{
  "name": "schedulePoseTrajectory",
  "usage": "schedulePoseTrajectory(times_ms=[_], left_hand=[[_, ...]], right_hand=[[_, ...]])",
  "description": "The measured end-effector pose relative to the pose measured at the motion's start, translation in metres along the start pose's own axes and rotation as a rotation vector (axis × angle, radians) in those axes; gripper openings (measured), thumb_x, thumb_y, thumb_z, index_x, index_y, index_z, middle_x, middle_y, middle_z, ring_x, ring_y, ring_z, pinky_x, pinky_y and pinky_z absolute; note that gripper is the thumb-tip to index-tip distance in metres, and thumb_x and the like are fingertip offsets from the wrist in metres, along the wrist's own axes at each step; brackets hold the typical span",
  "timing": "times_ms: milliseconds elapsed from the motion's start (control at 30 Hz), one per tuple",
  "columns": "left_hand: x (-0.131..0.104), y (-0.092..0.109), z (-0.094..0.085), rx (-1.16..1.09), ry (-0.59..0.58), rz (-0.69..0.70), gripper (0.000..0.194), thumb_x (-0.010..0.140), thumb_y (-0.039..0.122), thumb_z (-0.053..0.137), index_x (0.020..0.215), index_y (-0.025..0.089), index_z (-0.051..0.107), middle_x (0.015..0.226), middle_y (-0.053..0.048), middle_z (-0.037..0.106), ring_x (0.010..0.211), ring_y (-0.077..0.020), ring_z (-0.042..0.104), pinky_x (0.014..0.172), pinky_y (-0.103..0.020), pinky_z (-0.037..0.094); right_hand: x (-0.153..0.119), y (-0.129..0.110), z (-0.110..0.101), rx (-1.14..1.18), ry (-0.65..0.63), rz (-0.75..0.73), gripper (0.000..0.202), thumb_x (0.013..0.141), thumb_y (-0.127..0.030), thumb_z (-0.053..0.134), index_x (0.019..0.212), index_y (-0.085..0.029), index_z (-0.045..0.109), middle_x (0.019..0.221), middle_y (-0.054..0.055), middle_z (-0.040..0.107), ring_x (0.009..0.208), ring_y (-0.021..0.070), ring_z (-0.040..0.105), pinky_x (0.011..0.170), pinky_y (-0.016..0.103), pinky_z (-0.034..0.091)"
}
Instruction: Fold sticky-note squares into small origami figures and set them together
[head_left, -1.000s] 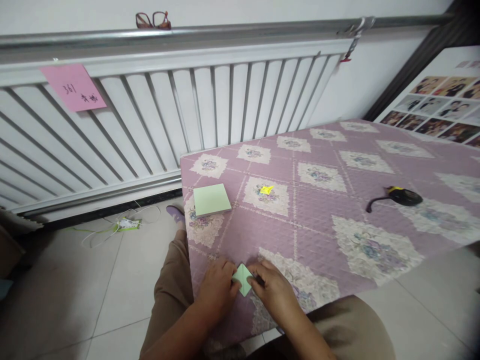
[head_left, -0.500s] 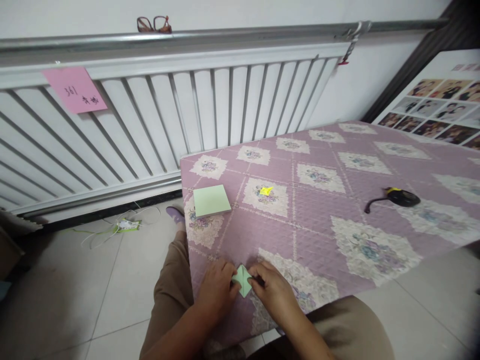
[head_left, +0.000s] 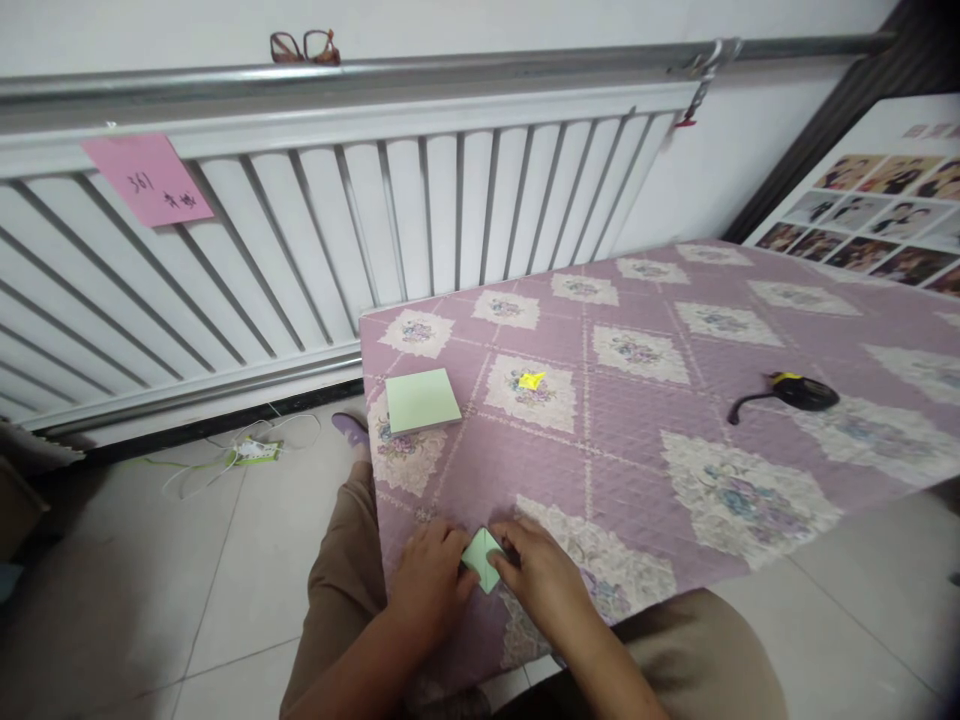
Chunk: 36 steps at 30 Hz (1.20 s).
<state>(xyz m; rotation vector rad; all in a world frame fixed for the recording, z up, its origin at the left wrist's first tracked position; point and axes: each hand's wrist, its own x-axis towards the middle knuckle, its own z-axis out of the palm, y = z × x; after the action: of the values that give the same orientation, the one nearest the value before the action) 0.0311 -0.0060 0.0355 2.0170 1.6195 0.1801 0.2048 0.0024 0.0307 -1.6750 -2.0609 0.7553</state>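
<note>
Folded green paper | hands pinching its sides, edges partly covered | yellow piece: shape unclear

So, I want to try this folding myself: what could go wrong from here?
The folded green paper is small, with the left hand and right hand gripping its sides, so an uneven pull might skew its crease. The pale green paper stack sits close to the left edge of the cloth-covered table, so a bump could send it to the floor.
</note>
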Motion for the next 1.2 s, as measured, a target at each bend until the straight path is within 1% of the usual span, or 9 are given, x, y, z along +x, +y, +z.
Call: schedulePoseTrajectory(times_ms=[200,333,500,567,667,767,900,1067,1200], left_hand=[[-0.001,0.001,0.002,-0.029,0.04,-0.003,0.02,0.077,0.021,0.057,0.097,0.024,0.057,0.104,-0.003,0.056,0.105,-0.023,0.048,0.094,-0.037,0.034],[-0.005,-0.005,0.009,-0.104,0.079,0.02,0.026,0.074,0.018,0.058,0.1,0.024,0.055,0.109,-0.002,0.057,0.11,-0.0236,0.046,0.099,-0.04,0.031],[-0.003,-0.014,0.02,-0.654,0.124,0.002,0.055,0.072,0.018,0.061,0.124,0.02,0.044,0.1,-0.004,0.059,0.09,-0.0186,0.054,0.083,-0.032,0.043],[-0.003,-0.012,0.02,-0.909,0.102,-0.011,0.05,0.071,0.021,0.061,0.119,0.017,0.047,0.091,-0.003,0.059,0.079,-0.0167,0.054,0.074,-0.029,0.044],[-0.008,-0.005,0.013,-1.102,0.044,-0.015,0.025,0.074,0.031,0.061,0.093,0.015,0.059,0.079,-0.002,0.059,0.074,-0.0164,0.053,0.069,-0.028,0.041],[-0.015,0.001,0.004,-1.145,0.026,-0.025,0.024,0.074,0.038,0.062,0.078,0.015,0.063,0.073,-0.001,0.06,0.072,-0.0162,0.052,0.071,-0.029,0.039],[-0.022,0.003,-0.003,-1.177,-0.01,-0.027,0.029,0.071,0.041,0.063,0.079,0.013,0.065,0.068,0.0,0.058,0.063,-0.0135,0.047,0.065,-0.027,0.036],[-0.029,0.003,-0.012,-1.078,-0.031,-0.006,0.026,0.073,0.039,0.06,0.075,0.013,0.063,0.062,0.001,0.052,0.059,-0.0122,0.043,0.058,-0.025,0.032],[-0.036,0.007,-0.02,-1.053,-0.036,0.024,0.026,0.077,0.038,0.057,0.078,0.013,0.062,0.063,0.001,0.051,0.059,-0.012,0.043,0.058,-0.025,0.032]], right_hand=[[0.001,-0.006,0.0,0.037,0.025,0.023,0.01,0.073,-0.012,0.056,0.074,-0.023,0.056,0.079,0.0,0.057,0.085,0.019,0.053,0.076,0.029,0.038],[-0.003,-0.002,0.003,0.229,0.059,0.04,0.009,0.072,-0.016,0.055,0.068,-0.022,0.05,0.074,-0.001,0.054,0.077,0.0177,0.051,0.073,0.03,0.038],[-0.009,-0.004,0.003,0.391,0.03,0.044,0.012,0.079,-0.027,0.048,0.068,-0.023,0.043,0.064,-0.005,0.046,0.062,0.0136,0.047,0.06,0.025,0.038],[-0.012,-0.009,0.002,0.521,0.036,0.07,0.016,0.079,-0.033,0.049,0.068,-0.023,0.043,0.063,-0.005,0.043,0.06,0.0129,0.044,0.058,0.024,0.038],[-0.017,-0.02,0.002,0.749,0.068,0.118,0.024,0.076,-0.04,0.057,0.067,-0.022,0.045,0.062,-0.006,0.041,0.059,0.0122,0.04,0.057,0.024,0.035],[-0.023,-0.029,0.003,0.864,0.097,0.136,0.03,0.073,-0.045,0.063,0.066,-0.022,0.047,0.062,-0.005,0.042,0.059,0.012,0.039,0.058,0.024,0.034],[-0.03,-0.042,0.001,0.94,0.105,0.168,0.034,0.071,-0.05,0.068,0.066,-0.021,0.05,0.062,-0.005,0.044,0.059,0.0115,0.04,0.057,0.023,0.034],[-0.037,-0.057,-0.01,0.939,0.08,0.222,0.034,0.07,-0.053,0.069,0.082,-0.022,0.061,0.07,-0.003,0.054,0.063,0.013,0.046,0.058,0.023,0.036],[-0.039,-0.063,-0.012,0.899,0.093,0.219,0.037,0.073,-0.054,0.065,0.065,-0.02,0.058,0.059,-0.004,0.047,0.059,0.0116,0.041,0.057,0.023,0.033]])
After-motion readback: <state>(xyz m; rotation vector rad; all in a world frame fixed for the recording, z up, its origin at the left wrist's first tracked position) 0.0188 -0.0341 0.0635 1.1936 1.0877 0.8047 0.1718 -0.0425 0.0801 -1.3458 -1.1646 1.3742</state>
